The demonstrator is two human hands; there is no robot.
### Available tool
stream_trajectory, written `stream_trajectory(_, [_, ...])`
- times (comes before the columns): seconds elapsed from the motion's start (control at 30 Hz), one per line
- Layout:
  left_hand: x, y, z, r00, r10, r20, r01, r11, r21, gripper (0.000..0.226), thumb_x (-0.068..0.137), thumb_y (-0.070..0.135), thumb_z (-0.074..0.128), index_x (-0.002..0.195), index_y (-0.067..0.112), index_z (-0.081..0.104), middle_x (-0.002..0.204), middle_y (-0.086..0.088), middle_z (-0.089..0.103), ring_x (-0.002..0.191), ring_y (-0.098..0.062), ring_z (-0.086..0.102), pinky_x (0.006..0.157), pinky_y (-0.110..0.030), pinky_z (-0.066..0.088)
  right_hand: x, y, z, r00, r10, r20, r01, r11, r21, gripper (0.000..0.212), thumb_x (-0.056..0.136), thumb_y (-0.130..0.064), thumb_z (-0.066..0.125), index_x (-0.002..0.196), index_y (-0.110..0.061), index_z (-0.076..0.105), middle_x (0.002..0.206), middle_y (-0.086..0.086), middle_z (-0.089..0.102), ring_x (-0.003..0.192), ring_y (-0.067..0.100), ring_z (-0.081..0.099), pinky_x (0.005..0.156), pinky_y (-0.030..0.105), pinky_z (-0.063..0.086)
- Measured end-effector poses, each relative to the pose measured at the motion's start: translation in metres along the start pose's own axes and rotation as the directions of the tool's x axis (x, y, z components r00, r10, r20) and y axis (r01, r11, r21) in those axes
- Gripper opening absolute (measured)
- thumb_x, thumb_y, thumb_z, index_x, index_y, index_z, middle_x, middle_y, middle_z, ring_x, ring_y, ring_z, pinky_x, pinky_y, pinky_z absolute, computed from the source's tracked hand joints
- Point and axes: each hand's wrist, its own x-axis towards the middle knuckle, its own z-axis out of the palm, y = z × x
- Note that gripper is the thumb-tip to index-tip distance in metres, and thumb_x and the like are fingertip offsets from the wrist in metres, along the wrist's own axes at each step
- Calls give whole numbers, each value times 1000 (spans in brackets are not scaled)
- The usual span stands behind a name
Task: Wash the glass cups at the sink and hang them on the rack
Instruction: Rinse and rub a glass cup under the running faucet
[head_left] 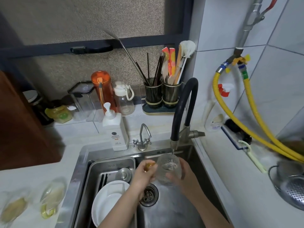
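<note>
Right hand (179,175) wraps glass cup (168,168) under faucet (184,106) stream; left hand (144,175) pinches amber handle (148,166) over sink (82,162).

I count one glass cup (169,168) in my two hands, left (144,176) and right (184,176), and two more glass cups (51,198) (14,209) on the bench. Two faucets: the black hose faucet (184,106) and a small chrome tap (143,137). Two utensil holders (152,94) (171,93), two white plates (107,199), one colander (291,190).
</note>
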Motion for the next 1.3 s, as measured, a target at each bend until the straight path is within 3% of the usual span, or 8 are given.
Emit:
stream_trajectory(0.27, [-2,17,1,992,89,92,-98,991,92,43,88,17,68,126,29,50,106,0,55,96,-13,57,80,-30,49,9,-4,1,999,33,-15,-32,993,115,50,75,-24,80,119,-26,57,108,-6,69,97,7,67,79,27,57])
stream_trajectory(0.37, [-2,20,-3,991,131,17,-132,987,96,51,84,16,72,125,26,43,104,7,56,94,-6,56,71,-15,48,6,-8,8,996,89,-8,-86,979,183,46,74,-28,80,115,-28,59,106,-6,70,94,7,68,80,30,57])
stream_trajectory(0.5, [1,23,-2,984,170,-43,-166,982,91,50,79,17,77,120,16,49,106,-3,62,93,-9,60,69,-9,46,6,-11,19,976,217,10,-207,913,352,54,67,-51,78,112,-26,63,109,5,70,98,23,69,83,51,57])
stream_trajectory(0.7, [-3,9,1,980,185,69,-189,980,57,108,57,42,87,145,37,26,132,6,55,118,-7,57,93,-22,48,-6,-10,26,911,395,119,-397,764,509,37,84,-50,62,113,-26,60,109,4,69,95,24,70,77,40,59])
stream_trajectory(0.83, [-9,9,2,967,228,114,-239,967,91,113,70,15,85,148,38,7,130,10,52,111,7,58,82,-10,49,-4,-10,28,872,468,141,-481,770,419,49,86,-55,57,119,-19,60,113,7,67,97,23,68,67,31,59])
stream_trajectory(0.97, [-3,19,0,959,267,99,-283,929,237,111,65,24,88,147,32,14,133,13,49,118,3,51,104,-21,39,3,-13,22,918,391,67,-396,890,226,42,92,-51,50,120,-21,60,99,-5,60,86,11,60,78,32,51])
stream_trajectory(1.2, [5,33,29,987,156,-37,-150,981,123,74,76,32,80,132,14,35,121,-3,56,99,-4,56,72,-6,46,19,-37,-7,993,120,-20,-111,960,258,14,92,-18,59,96,-12,71,90,3,74,83,12,69,71,16,51])
stream_trajectory(1.3, [7,25,44,989,142,-37,-141,989,40,104,67,60,73,148,22,22,144,-1,39,129,-13,43,107,-29,39,26,-42,-7,986,165,-3,-157,944,290,16,94,-14,55,97,-6,68,85,2,73,72,9,70,62,16,53])
